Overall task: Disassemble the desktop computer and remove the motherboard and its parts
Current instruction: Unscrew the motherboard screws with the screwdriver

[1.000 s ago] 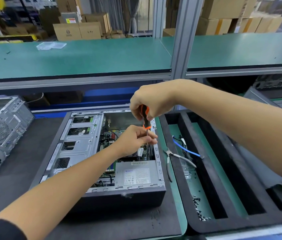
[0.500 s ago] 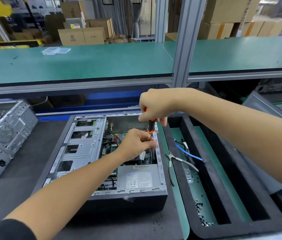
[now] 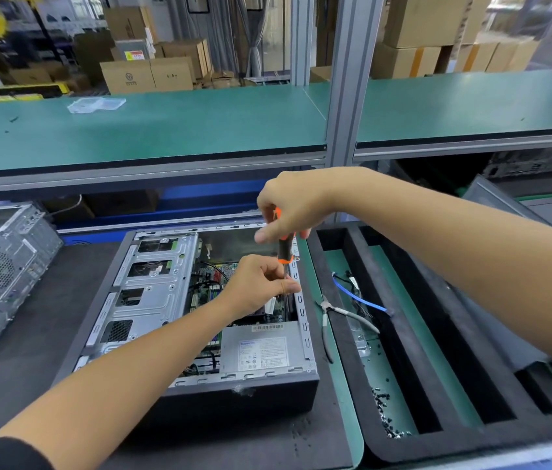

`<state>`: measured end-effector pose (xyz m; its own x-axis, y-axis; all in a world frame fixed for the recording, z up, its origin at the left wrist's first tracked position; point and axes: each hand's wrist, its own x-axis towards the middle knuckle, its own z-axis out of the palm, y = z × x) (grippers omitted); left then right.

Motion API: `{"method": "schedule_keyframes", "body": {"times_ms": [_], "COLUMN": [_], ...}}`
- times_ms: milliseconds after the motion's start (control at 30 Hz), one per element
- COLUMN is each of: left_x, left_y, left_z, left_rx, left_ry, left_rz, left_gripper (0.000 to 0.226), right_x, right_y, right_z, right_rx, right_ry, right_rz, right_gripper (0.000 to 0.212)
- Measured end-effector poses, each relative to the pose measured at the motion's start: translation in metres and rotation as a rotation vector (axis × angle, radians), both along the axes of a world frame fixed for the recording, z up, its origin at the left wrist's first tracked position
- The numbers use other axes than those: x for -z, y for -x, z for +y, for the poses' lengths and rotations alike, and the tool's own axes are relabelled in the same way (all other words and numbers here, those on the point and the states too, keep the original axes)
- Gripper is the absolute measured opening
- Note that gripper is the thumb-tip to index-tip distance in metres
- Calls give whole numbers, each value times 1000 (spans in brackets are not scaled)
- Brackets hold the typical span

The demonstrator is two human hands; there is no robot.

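since a second ago both hands have dropped a little toward the case and the camera has tipped down; the grip reads the same, driver upright as before. right hand (image 3: 288, 206) is wrapped round the top of the driver (image 3: 284, 247), an orange-and-black handle; left hand (image 3: 261, 283) pinches the shaft just below the handle, steadying it. hands are close, one above the other, both clamped on the tool. the tip goes down by the case's 3 o'clock wall and is hidden behind the left fingers, so i cannot tell which screw it sits on.

case (image 3: 200, 313) lies flat on the counter (image 3: 30, 351), side panel already off. board (image 3: 212, 283) sits inside, middle of the case, partly under the left hand, wires on it. psu (image 3: 261, 354) sits in the 5 o'clock corner, drive cage (image 3: 152, 290) along the 9 o'clock side, both in place. judgement: early stage. opened, maybe some screws out given the loose screws (image 3: 386, 415) in the tray (image 3: 339, 334) at 3 o'clock, but psu, cage, cables and board all left to pull.

pliers (image 3: 332, 310) and a blue cable (image 3: 359, 298) lie in the tray. second case (image 3: 0, 276) sits at 9 o'clock on the counter, well apart.
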<state>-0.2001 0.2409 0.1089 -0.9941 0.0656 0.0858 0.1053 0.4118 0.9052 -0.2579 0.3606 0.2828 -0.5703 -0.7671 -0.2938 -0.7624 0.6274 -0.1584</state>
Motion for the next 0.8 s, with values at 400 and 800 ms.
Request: {"method": "schedule_keyframes", "body": {"times_ms": [400,800], "left_x": [-7,-6], "left_y": [-3,-4], "left_z": [1,-2], "left_rx": [88,41], "left_ry": [50,0], "left_rz": [-53,-25], "left_gripper": [10,26], "right_x": [-3,-4], "right_y": [-7,-5], "right_z": [-3,-7], "right_rx": [-132,3], "right_ry": [-127,21], "right_rz": [75,72], "right_gripper": [10,41]}}
